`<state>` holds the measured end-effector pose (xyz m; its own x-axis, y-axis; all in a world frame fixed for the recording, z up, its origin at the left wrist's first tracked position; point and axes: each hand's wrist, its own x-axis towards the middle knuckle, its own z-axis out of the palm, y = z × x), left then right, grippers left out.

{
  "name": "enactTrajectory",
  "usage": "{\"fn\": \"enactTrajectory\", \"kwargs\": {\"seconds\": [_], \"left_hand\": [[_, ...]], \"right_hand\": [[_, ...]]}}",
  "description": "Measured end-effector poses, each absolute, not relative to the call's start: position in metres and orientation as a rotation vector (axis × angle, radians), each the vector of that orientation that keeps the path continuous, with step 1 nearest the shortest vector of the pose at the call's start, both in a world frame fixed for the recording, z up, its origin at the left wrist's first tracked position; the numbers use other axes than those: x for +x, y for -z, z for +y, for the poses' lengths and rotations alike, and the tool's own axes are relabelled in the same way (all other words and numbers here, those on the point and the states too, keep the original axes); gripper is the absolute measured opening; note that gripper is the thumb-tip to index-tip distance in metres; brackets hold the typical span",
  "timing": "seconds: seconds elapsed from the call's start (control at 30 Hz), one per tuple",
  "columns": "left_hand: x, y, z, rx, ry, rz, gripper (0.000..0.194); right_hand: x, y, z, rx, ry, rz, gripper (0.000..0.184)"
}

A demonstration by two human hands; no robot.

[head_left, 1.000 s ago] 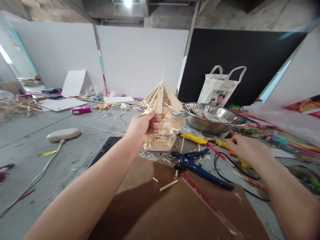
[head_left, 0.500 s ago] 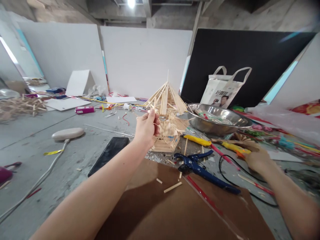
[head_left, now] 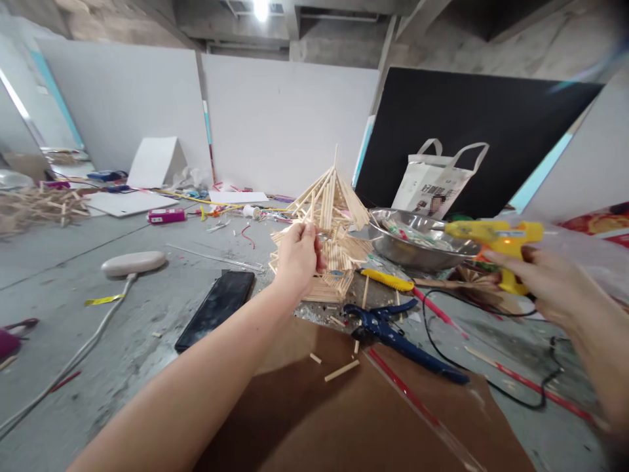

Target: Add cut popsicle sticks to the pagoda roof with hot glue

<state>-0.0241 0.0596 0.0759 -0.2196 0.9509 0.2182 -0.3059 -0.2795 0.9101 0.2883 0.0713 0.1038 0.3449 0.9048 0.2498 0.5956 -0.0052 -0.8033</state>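
Note:
A small tower model [head_left: 334,229] built of thin wooden sticks, with a pointed roof, stands on the grey floor ahead of me. My left hand [head_left: 297,259] is closed on its left side at mid height, fingers pinching the sticks. My right hand [head_left: 538,278] is raised at the right, wrapped round a yellow glue gun [head_left: 496,239] whose nozzle points left toward the model. A black cord [head_left: 491,387] trails from the gun across the floor.
Brown cardboard [head_left: 344,426] lies in front of me with stick offcuts. Blue-handled cutters [head_left: 398,334], a yellow-handled knife [head_left: 388,280], a metal bowl [head_left: 417,246], a black phone [head_left: 216,310] and a paper bag [head_left: 437,180] surround the model. Stick pile [head_left: 34,206] far left.
My right hand picked the yellow glue gun up from the floor and lifted it to the height of the model. My left hand stayed on the model, which tilted slightly.

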Motion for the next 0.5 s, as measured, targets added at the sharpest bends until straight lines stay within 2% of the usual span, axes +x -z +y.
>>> {"fn": "enactTrajectory", "kwargs": {"seconds": [0.07,0.33,0.5], "left_hand": [[-0.025,-0.075,0.06,1.045,-1.675,0.949,0.013],[-0.021,-0.074,0.058,0.987,-1.714,0.961,0.013],[-0.02,-0.073,0.057,0.955,-1.699,0.961,0.013]], "right_hand": [[0.263,-0.118,0.063,-1.559,-0.559,-1.374,0.019],[0.167,-0.157,0.043,-1.222,-0.606,-1.798,0.024],[0.141,-0.162,0.049,-1.271,-0.444,-2.09,0.021]]}}
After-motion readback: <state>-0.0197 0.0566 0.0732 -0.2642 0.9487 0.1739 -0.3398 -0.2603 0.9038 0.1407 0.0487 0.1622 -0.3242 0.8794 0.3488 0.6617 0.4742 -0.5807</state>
